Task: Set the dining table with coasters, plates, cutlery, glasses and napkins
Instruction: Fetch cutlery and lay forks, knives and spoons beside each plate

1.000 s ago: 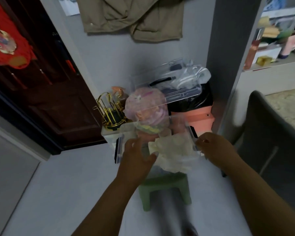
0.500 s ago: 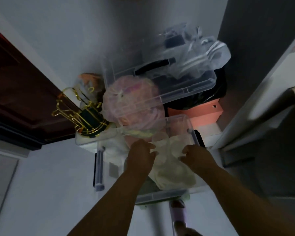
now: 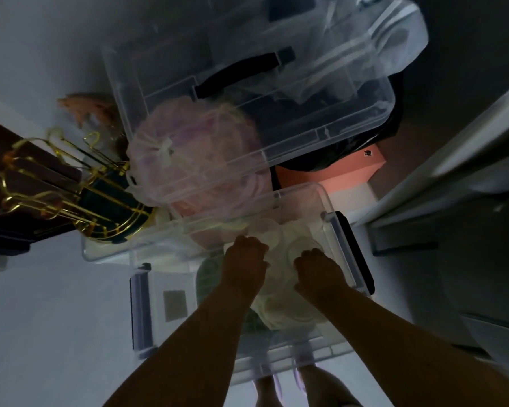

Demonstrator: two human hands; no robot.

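Both hands reach into a clear bin (image 3: 332,230) on the pale floor (image 3: 47,318): left hand (image 3: 244,268) and right hand (image 3: 318,271) each clutch the pale bag (image 3: 279,312) inside. Lid (image 3: 247,92) leans on the grey wall (image 3: 56,39) behind; gold rack (image 3: 71,186) stands left.

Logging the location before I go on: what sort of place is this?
Probably a storage corner in a home: clear plastic bins stacked by a wall, a gold wire rack, a dark wooden door.

left hand (image 3: 245,261) and right hand (image 3: 316,270) reach forward, fingers curled.
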